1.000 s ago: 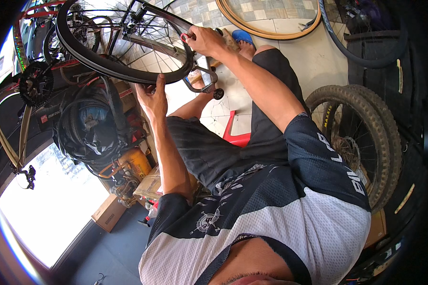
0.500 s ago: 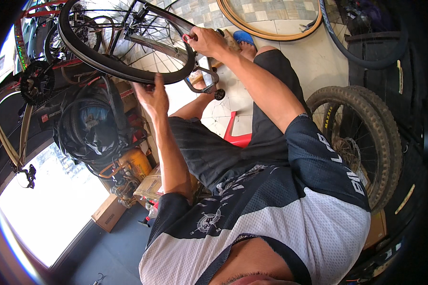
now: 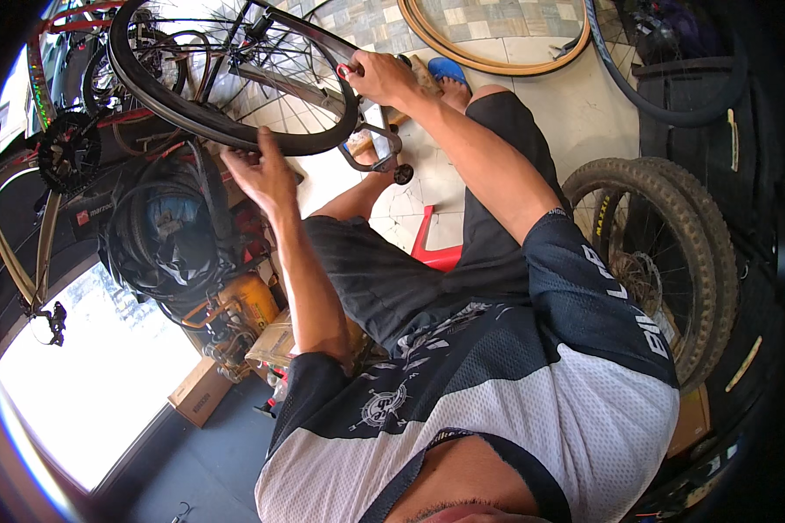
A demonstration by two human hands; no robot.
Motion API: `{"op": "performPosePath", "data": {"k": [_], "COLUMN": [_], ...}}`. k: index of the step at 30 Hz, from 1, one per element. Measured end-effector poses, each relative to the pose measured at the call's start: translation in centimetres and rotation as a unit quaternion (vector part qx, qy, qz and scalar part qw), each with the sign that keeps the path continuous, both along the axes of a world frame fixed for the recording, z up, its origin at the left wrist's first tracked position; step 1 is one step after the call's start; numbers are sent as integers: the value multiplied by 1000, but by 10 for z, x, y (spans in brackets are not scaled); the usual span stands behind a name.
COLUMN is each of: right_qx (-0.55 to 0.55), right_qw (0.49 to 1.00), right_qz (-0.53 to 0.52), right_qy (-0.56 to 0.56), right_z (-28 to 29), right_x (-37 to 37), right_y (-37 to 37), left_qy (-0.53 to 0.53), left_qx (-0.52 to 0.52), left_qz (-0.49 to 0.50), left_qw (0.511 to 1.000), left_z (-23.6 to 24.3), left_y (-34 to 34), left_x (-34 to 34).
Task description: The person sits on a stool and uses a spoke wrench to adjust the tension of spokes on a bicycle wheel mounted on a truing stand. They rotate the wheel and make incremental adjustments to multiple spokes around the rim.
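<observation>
A black-tyred, spoked bicycle wheel (image 3: 173,109) is mounted in a grey metal wheel stand (image 3: 375,144) at the upper left. My left hand (image 3: 266,177) is at the wheel's near edge, with the thumb over the tyre and the other fingers curled below it, partly hidden. My right hand (image 3: 382,78) is closed at the right side of the wheel, beside the stand's upright. A small red tool (image 3: 344,70) shows at its fingertips; its exact kind is too small to make out.
A red stool (image 3: 436,253) stands between my legs. Two knobby tyres (image 3: 663,261) lean at the right, and a tan-walled tyre (image 3: 497,65) lies on the tiled floor beyond. Bike frames, a black bag (image 3: 170,231), a yellow machine (image 3: 249,301) and a cardboard box (image 3: 202,392) crowd the left.
My left hand has shifted left along the tyre's near edge, tilting at the wrist. My right hand stays in place.
</observation>
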State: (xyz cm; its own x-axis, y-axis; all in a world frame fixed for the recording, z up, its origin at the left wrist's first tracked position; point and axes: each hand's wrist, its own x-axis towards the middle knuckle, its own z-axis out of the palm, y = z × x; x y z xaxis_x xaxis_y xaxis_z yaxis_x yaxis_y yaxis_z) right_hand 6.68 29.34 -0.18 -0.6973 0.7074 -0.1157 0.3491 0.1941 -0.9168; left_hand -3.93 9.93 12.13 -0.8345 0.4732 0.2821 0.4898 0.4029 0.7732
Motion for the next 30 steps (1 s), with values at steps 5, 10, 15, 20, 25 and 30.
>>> {"op": "performPosePath", "data": {"k": [5, 10, 15, 20, 25, 30], "right_qx": [6, -8, 8, 8, 11, 10], "right_qw": [1000, 1000, 1000, 1000, 1000, 1000], "right_qz": [-3, 5, -1, 3, 1, 6], "right_qy": [-3, -2, -15, -8, -5, -9], "right_z": [6, 8, -1, 6, 0, -1], "right_x": [2, 8, 5, 3, 2, 4], "right_y": [-2, 0, 2, -1, 0, 0], "left_qy": [-48, -13, -11, -3, -59, -43], "left_qx": [-133, -15, 46, 3, -109, 38], "left_qz": [-31, -23, 13, -21, -2, -9], "left_qw": [989, 1000, 999, 1000, 992, 998], "left_z": [-33, 1, 40, 4, -10, 19], "left_y": [-17, 1, 23, 3, -9, 4], "left_x": [16, 2, 4, 6, 20, -1]}}
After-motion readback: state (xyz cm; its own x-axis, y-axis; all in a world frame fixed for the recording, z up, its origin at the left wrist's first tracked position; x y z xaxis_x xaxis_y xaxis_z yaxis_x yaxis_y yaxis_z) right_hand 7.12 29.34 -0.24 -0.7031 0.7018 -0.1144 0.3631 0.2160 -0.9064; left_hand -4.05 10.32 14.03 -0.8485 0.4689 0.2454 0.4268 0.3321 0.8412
